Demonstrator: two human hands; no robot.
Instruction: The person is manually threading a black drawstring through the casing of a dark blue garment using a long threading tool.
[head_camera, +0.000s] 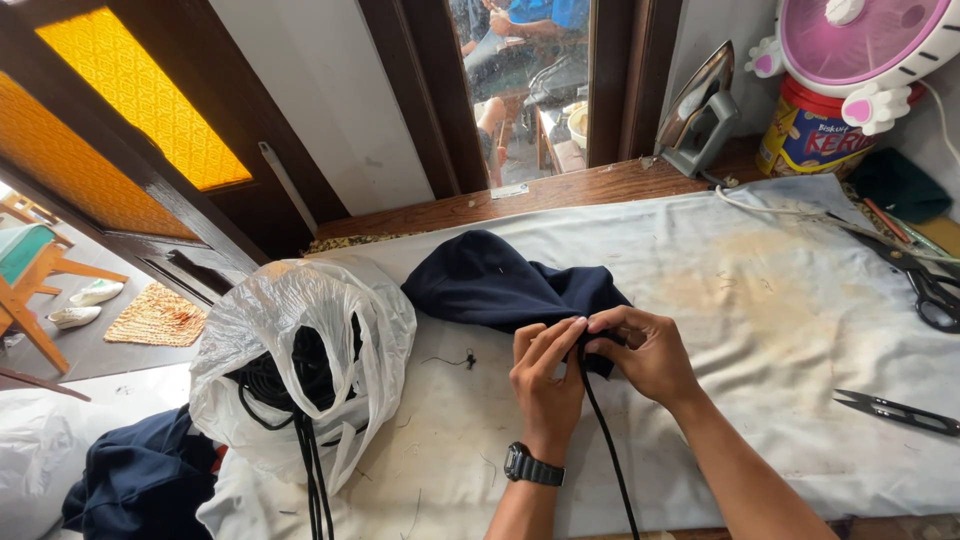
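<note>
A dark navy garment (490, 282) lies bunched on a white cloth-covered table (760, 330). My left hand (545, 375), with a black wristwatch, pinches the garment's near edge. My right hand (645, 350) grips the same edge right beside it, fingertips touching. A black cord (607, 450) runs from between the two hands down toward me over the table's front edge.
A clear plastic bag (300, 350) holding black cords sits at the left. Thread snips (895, 410) lie at the right, black scissors (930, 285) farther back. An iron (700, 110), a tin (810, 135) and a pink fan (860, 40) stand at the back. Another navy garment (140, 480) lies lower left.
</note>
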